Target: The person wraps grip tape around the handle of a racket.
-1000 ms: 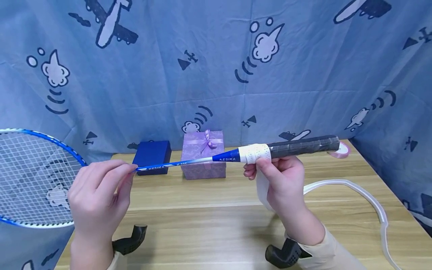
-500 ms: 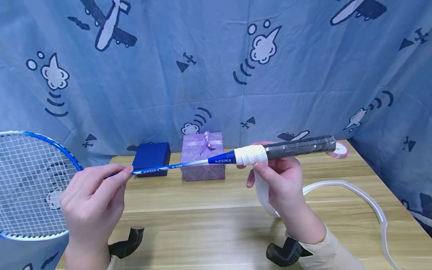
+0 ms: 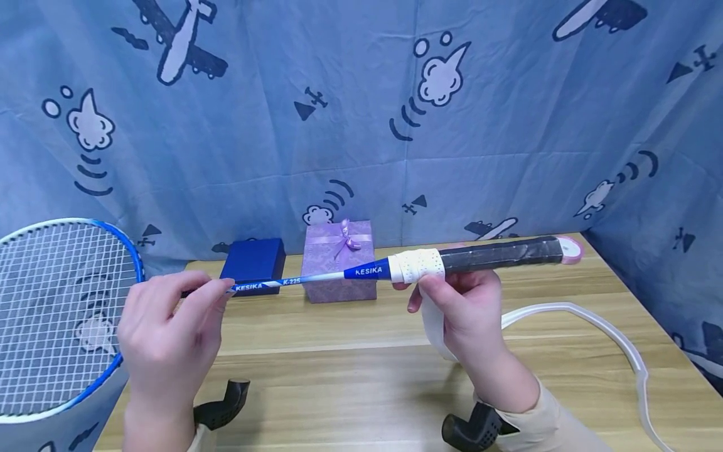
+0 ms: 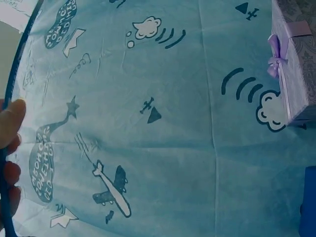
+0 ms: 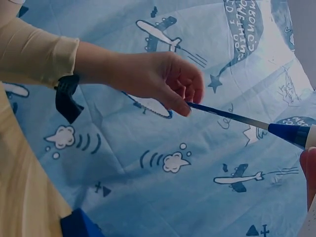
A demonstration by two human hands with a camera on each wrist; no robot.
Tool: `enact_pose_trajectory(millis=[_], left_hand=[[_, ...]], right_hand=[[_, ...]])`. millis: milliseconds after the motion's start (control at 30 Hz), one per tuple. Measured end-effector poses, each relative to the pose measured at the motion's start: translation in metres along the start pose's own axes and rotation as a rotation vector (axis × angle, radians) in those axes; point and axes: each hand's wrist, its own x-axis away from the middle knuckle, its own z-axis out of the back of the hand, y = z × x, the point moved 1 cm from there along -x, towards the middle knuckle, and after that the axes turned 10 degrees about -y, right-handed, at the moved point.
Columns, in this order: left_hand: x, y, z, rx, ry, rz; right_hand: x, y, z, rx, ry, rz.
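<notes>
A blue and white badminton racket (image 3: 367, 270) is held level across the head view, its strung head (image 3: 62, 320) at the far left. My left hand (image 3: 172, 333) pinches the thin shaft between thumb and fingers. White perforated grip tape (image 3: 417, 265) is wound round the front part of the handle; behind it the black handle (image 3: 503, 253) is bare. My right hand (image 3: 471, 307) grips the handle from below, its thumb pressing the tape. From under that thumb the loose tape hangs down. The right wrist view also shows the left hand (image 5: 168, 81) on the shaft.
A purple gift box (image 3: 339, 285) with a bow and a dark blue box (image 3: 257, 257) stand at the table's back. Behind the handle's end lies a pink-edged roll (image 3: 572, 250). The long white tape tail (image 3: 627, 339) curves over the table's right side. A patterned curtain (image 3: 361, 125) hangs behind.
The racket has turned about its shaft, so its head shows more fully and the lettering faces the camera. The handle's butt has dipped slightly. Both hands keep their hold.
</notes>
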Motion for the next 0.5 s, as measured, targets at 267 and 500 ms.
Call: enact_pose_trajectory(millis=[267,500], left_hand=[[0.003,0.001,-0.0049,0.067,0.127,-0.082],[0.0042,-0.0006,0.0024,0.079,-0.009,-0.09]], right_hand=[[-0.0004,-0.0017,0.0026,0.001,-0.007,0.0],[-0.0043,-0.0044,0.0092,-0.029,-0.118,-0.035]])
